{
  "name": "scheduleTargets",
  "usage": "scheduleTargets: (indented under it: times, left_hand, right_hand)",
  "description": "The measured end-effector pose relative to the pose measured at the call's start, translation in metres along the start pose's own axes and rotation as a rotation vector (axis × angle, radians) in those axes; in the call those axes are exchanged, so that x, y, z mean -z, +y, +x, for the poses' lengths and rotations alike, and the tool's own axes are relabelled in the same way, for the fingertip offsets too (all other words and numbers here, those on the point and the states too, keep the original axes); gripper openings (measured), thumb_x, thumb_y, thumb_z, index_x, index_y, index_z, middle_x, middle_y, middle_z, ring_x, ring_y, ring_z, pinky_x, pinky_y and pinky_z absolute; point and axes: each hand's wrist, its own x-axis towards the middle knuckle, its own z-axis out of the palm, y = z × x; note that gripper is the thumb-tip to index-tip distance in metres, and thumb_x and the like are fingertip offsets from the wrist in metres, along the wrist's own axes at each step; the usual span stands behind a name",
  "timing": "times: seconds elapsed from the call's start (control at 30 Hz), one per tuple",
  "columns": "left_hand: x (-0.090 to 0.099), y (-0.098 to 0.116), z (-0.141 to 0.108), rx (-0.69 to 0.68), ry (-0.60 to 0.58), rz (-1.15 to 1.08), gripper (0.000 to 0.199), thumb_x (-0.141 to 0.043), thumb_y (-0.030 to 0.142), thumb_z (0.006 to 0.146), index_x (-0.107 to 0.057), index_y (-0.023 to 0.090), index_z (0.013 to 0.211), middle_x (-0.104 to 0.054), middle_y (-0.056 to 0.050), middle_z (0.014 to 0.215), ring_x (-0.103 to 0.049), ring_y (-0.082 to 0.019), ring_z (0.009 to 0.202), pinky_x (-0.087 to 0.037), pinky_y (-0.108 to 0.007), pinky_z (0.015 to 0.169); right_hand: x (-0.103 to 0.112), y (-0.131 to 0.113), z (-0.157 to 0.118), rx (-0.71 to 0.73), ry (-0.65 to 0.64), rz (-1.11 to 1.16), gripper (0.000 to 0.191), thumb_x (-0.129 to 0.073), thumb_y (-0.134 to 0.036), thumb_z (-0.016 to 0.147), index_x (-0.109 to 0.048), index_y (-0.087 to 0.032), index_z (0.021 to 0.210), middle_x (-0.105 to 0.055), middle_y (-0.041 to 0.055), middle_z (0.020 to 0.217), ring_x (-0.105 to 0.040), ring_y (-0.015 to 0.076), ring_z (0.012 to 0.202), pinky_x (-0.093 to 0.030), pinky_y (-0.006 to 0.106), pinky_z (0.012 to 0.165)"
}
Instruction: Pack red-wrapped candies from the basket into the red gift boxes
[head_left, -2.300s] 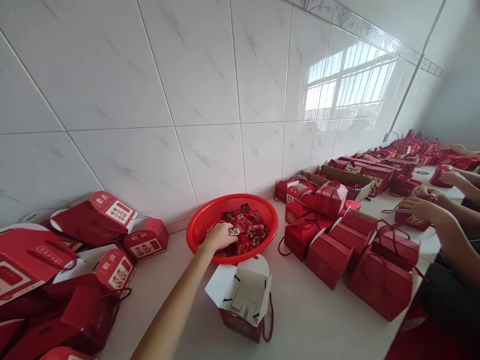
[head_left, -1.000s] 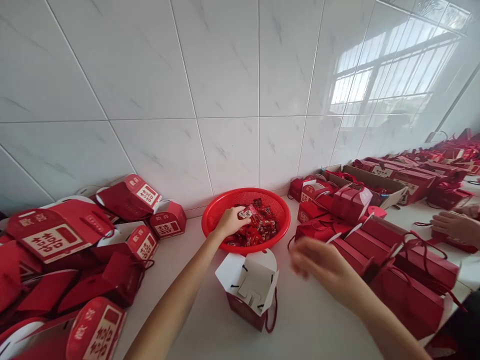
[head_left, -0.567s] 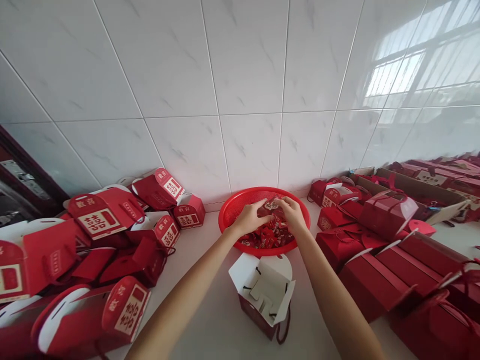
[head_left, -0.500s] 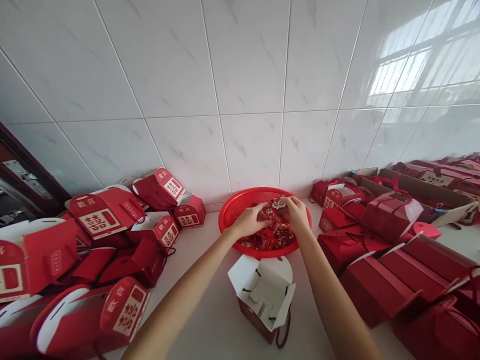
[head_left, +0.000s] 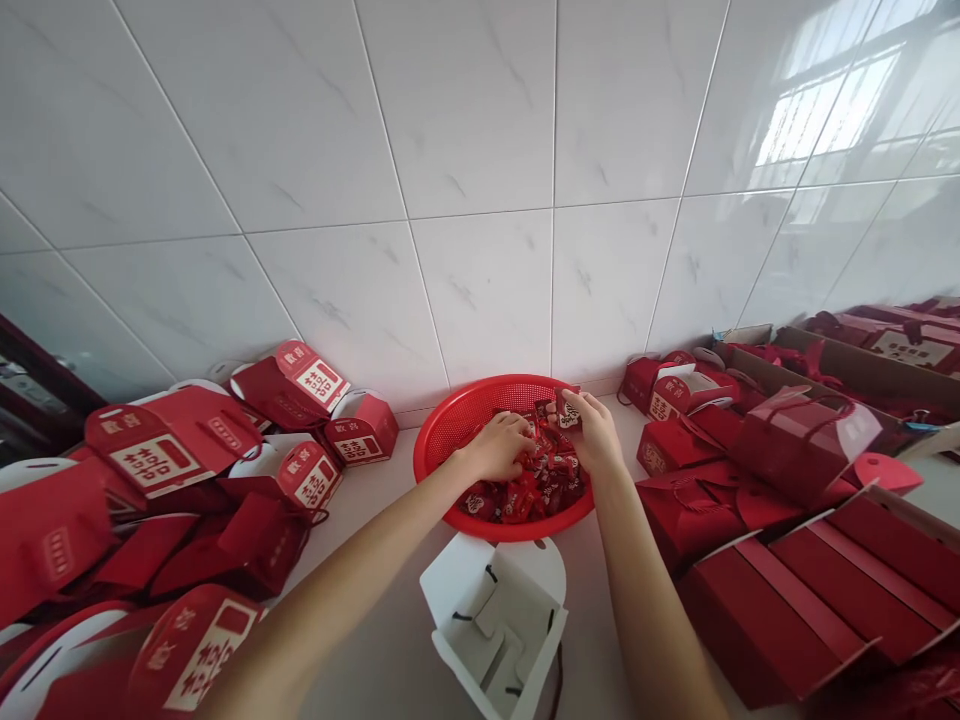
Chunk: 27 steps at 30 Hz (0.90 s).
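Observation:
A red plastic basket (head_left: pixel 442 420) with a perforated wall holds a heap of red-wrapped candies (head_left: pixel 525 498). My left hand (head_left: pixel 499 447) reaches into it from the front left, its fingers curved and apart over the candies; the fingertips are partly hidden among the wrappers. At the basket's right side, my right hand (head_left: pixel 596 432) is closed on a dark red wrapped candy (head_left: pixel 568 410) with pale printed characters, raised above the heap between thumb and fingers. In front of the basket stands an opened box (head_left: pixel 491 630), white inside with dark cord ends, its flaps spread.
Red gift boxes (head_left: pixel 172 440) with white-and-red labels are piled on the left. More red boxes (head_left: pixel 787 590) lie on the right, beside brown cartons (head_left: pixel 840 370) holding red items. A white tiled wall (head_left: pixel 480 280) rises behind the basket.
My left hand has lowered onto the candies, away from the dark packet it was touching. My right hand keeps a wrapped candy at the basket's right. The view has shifted slightly.

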Motion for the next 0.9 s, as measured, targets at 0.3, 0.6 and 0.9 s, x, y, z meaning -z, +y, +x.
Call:
scheduleTargets:
  times: [0.3, 0.6, 0.9]
  left_hand:
    - [0.028, -0.038, -0.011, 0.262, 0.089, -0.135, 0.022, -0.054, 0.03, 0.089, -0.073, 0.02, 0.096, -0.075, -0.006, 0.102, -0.068, -0.025, 0.095, -0.048, -0.034, 0.084]
    - [0.016, -0.063, -0.031, 0.374, 0.064, -0.411, 0.015, -0.06, 0.03, 0.078, -0.064, 0.02, 0.067, -0.068, -0.001, 0.068, -0.06, -0.02, 0.067, -0.042, -0.029, 0.064]
    - [0.007, -0.054, -0.02, 0.33, 0.216, -0.734, 0.023, -0.062, 0.043, 0.074, -0.063, 0.02, 0.072, -0.066, 0.0, 0.078, -0.059, -0.018, 0.076, -0.045, -0.03, 0.073]
  right_hand:
    - [0.003, 0.002, -0.001, -0.032, 0.048, -0.024, 0.017, -0.074, -0.03, 0.061, -0.062, -0.02, 0.069, -0.069, 0.0012, 0.061, -0.06, 0.0147, 0.053, -0.052, 0.026, 0.05]
    - [0.004, 0.002, 0.003, -0.044, 0.067, -0.073, 0.007, -0.064, -0.024, 0.06, -0.065, -0.02, 0.066, -0.073, 0.0027, 0.065, -0.062, 0.0164, 0.054, -0.051, 0.027, 0.05]
    - [0.007, 0.006, 0.004, -0.042, -0.015, -0.077, 0.007, -0.063, -0.027, 0.064, -0.066, -0.021, 0.068, -0.076, 0.0041, 0.073, -0.069, 0.0224, 0.067, -0.054, 0.031, 0.058]
